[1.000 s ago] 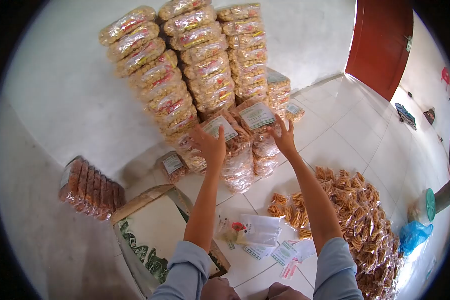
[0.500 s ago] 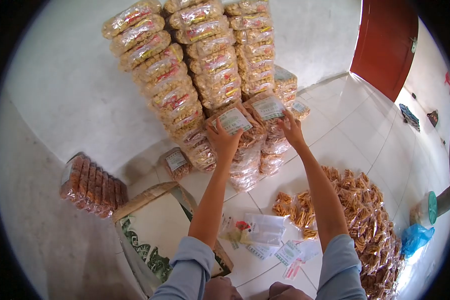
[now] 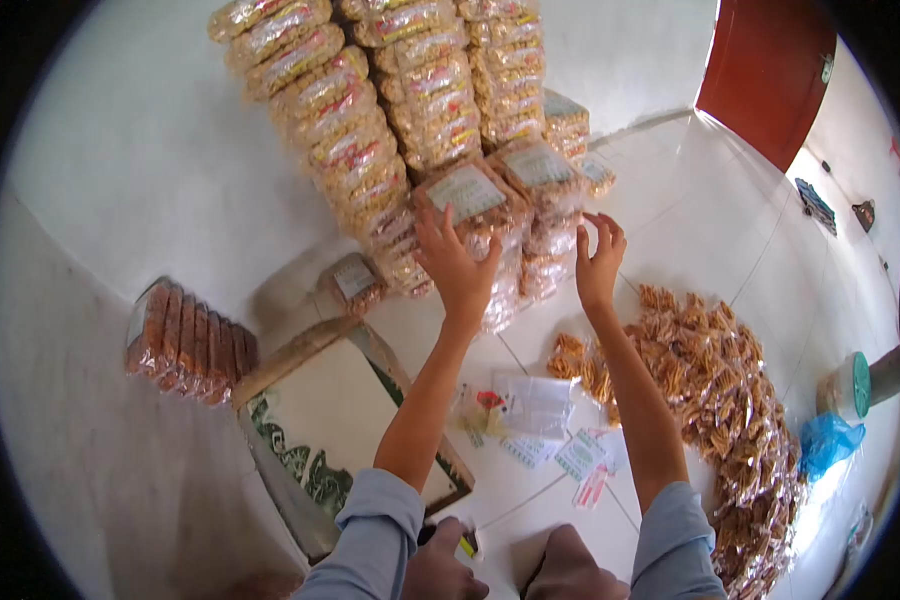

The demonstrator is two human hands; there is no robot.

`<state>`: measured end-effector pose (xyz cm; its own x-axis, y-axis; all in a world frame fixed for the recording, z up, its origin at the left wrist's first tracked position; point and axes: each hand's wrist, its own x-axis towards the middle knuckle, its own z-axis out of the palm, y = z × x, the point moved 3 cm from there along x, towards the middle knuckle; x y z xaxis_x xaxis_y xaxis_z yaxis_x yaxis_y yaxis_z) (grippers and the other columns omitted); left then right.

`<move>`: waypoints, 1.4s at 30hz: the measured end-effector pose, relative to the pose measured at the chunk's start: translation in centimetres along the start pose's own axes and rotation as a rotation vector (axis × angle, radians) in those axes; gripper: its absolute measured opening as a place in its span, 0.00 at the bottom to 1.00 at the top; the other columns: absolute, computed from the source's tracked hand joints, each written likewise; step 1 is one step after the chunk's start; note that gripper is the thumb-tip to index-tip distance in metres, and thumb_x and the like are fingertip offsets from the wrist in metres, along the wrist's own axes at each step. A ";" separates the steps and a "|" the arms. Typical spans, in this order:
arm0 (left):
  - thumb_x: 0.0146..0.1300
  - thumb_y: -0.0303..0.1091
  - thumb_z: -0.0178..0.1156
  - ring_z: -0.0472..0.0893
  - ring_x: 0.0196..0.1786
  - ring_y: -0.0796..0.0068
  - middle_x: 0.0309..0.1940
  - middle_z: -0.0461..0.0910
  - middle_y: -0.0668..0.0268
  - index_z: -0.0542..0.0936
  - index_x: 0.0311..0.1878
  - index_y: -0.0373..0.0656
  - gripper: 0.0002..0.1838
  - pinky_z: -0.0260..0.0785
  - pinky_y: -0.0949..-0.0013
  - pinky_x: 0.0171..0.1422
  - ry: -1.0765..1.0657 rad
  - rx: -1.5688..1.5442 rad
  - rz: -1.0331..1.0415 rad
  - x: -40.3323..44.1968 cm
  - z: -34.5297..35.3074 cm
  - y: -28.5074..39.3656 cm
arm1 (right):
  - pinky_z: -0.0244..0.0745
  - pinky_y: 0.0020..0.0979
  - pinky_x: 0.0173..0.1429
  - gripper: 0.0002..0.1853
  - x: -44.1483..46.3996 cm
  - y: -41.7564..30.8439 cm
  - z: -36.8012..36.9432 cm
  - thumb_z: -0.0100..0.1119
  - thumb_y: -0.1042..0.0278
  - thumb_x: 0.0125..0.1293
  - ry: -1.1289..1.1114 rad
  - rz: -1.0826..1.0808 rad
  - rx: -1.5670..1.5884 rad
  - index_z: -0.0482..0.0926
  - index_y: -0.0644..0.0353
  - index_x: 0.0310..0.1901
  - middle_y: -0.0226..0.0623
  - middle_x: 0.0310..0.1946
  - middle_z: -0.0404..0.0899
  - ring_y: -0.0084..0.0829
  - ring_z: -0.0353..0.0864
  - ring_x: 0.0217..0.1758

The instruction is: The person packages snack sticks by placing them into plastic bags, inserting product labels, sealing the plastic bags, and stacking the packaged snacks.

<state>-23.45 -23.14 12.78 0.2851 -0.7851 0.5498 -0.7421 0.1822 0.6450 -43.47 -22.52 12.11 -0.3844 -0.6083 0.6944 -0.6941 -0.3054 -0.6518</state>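
Labelled packs (image 3: 467, 192): left fingers (image 3: 429, 226) spread wide, perhaps touching; right fingers (image 3: 617, 241) parted, just beside.

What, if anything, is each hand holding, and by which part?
Nothing appears gripped. The open left hand overlaps a labelled pack in view, contact unclear; the open right hand is empty.

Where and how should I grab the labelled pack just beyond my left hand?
Probably take the pack by its near edge, coming from your side: it lies flat, label up, that edge facing you, while another pack sits close along its right.
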 end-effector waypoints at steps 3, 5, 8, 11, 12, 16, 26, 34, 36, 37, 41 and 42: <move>0.49 0.37 0.63 0.59 0.62 0.55 0.56 0.64 0.56 0.63 0.57 0.42 0.32 0.47 0.51 0.64 0.064 -0.114 0.263 -5.7 -1.9 1.1 | 0.58 0.41 0.55 0.08 -5.8 -0.2 -2.9 0.51 0.66 0.62 -0.112 0.089 0.021 0.76 0.56 0.41 0.43 0.43 0.69 0.43 0.65 0.50; 0.50 0.32 0.61 0.63 0.56 0.58 0.50 0.68 0.59 0.67 0.50 0.40 0.24 0.51 0.58 0.61 0.065 -0.232 0.255 -9.1 -2.6 1.2 | 0.64 0.37 0.49 0.07 -9.0 -0.9 -5.2 0.50 0.70 0.62 -0.089 0.090 0.016 0.77 0.58 0.38 0.41 0.36 0.70 0.40 0.69 0.42; 0.50 0.28 0.59 0.67 0.47 0.63 0.40 0.70 0.61 0.70 0.40 0.42 0.13 0.56 0.60 0.55 -0.130 -0.272 0.238 -13.4 -3.3 1.8 | 0.69 0.31 0.36 0.06 -13.1 -0.6 -8.9 0.50 0.72 0.61 -0.231 0.283 0.137 0.77 0.60 0.37 0.39 0.32 0.74 0.34 0.74 0.31; 0.50 0.28 0.59 0.68 0.45 0.63 0.37 0.71 0.63 0.71 0.38 0.44 0.11 0.58 0.63 0.53 -0.262 -0.348 0.217 -17.0 -3.0 2.1 | 0.69 0.29 0.35 0.06 -16.5 2.9 -10.9 0.50 0.72 0.61 -0.215 0.276 0.100 0.77 0.61 0.36 0.39 0.31 0.76 0.31 0.76 0.33; 0.51 0.29 0.58 0.70 0.41 0.63 0.32 0.72 0.63 0.71 0.36 0.44 0.09 0.60 0.60 0.48 -0.280 -0.379 0.210 -18.0 -2.5 1.9 | 0.69 0.23 0.32 0.08 -17.3 1.8 -12.2 0.48 0.71 0.63 -0.260 0.374 0.058 0.77 0.62 0.37 0.32 0.25 0.77 0.20 0.74 0.27; 0.52 0.35 0.58 0.72 0.40 0.63 0.31 0.74 0.63 0.73 0.38 0.44 0.10 0.60 0.59 0.50 -0.462 -0.293 0.020 -22.6 1.1 -1.8 | 0.70 0.32 0.32 0.07 -21.2 4.8 -13.1 0.50 0.73 0.58 -0.300 0.555 0.087 0.77 0.63 0.36 0.40 0.21 0.76 0.33 0.75 0.24; 0.47 0.27 0.60 0.64 0.55 0.54 0.49 0.67 0.57 0.69 0.48 0.46 0.22 0.55 0.54 0.59 -0.668 -0.106 0.113 -33.0 8.5 -10.9 | 0.73 0.31 0.34 0.07 -33.5 17.7 -8.7 0.53 0.73 0.54 -0.580 0.564 -0.234 0.81 0.61 0.30 0.42 0.24 0.80 0.34 0.80 0.27; 0.49 0.29 0.59 0.47 0.68 0.52 0.64 0.52 0.60 0.62 0.62 0.60 0.34 0.41 0.37 0.65 -0.872 0.022 0.309 -35.0 10.9 -8.2 | 0.70 0.42 0.39 0.12 -34.7 14.8 -5.5 0.61 0.65 0.51 -0.410 0.586 -0.527 0.71 0.61 0.32 0.47 0.29 0.76 0.47 0.76 0.32; 0.49 0.30 0.59 0.46 0.68 0.51 0.65 0.51 0.61 0.61 0.63 0.62 0.35 0.40 0.36 0.65 -0.905 0.041 0.314 -35.7 11.0 -8.3 | 0.70 0.42 0.38 0.11 -34.7 15.7 -5.4 0.60 0.66 0.52 -0.436 0.683 -0.478 0.71 0.61 0.33 0.48 0.28 0.76 0.48 0.76 0.32; 0.50 0.30 0.59 0.46 0.68 0.51 0.65 0.50 0.60 0.61 0.63 0.63 0.35 0.40 0.36 0.65 -0.886 0.070 0.347 -36.0 11.0 -8.5 | 0.70 0.43 0.38 0.10 -35.0 16.3 -5.5 0.58 0.66 0.53 -0.451 0.774 -0.419 0.71 0.61 0.34 0.48 0.27 0.76 0.48 0.76 0.32; 0.48 0.30 0.60 0.47 0.66 0.48 0.64 0.50 0.58 0.61 0.63 0.64 0.37 0.43 0.33 0.61 -0.799 0.105 0.428 -36.3 10.8 -8.3 | 0.70 0.45 0.35 0.08 -35.1 16.8 -6.4 0.53 0.69 0.57 -0.512 0.661 -0.298 0.70 0.60 0.36 0.50 0.25 0.76 0.49 0.77 0.32; 0.48 0.30 0.60 0.47 0.66 0.48 0.64 0.50 0.58 0.61 0.63 0.64 0.37 0.43 0.33 0.61 -0.798 0.107 0.428 -36.3 10.8 -8.1 | 0.70 0.45 0.33 0.06 -34.8 16.1 -6.8 0.51 0.70 0.58 -0.529 0.663 -0.327 0.69 0.60 0.36 0.51 0.25 0.76 0.49 0.77 0.32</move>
<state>-34.29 -2.52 -18.15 -0.5021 -0.8469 0.1749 -0.7519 0.5275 0.3956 -45.37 -1.30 -20.52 -0.4932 -0.8666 -0.0758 -0.5991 0.4015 -0.6927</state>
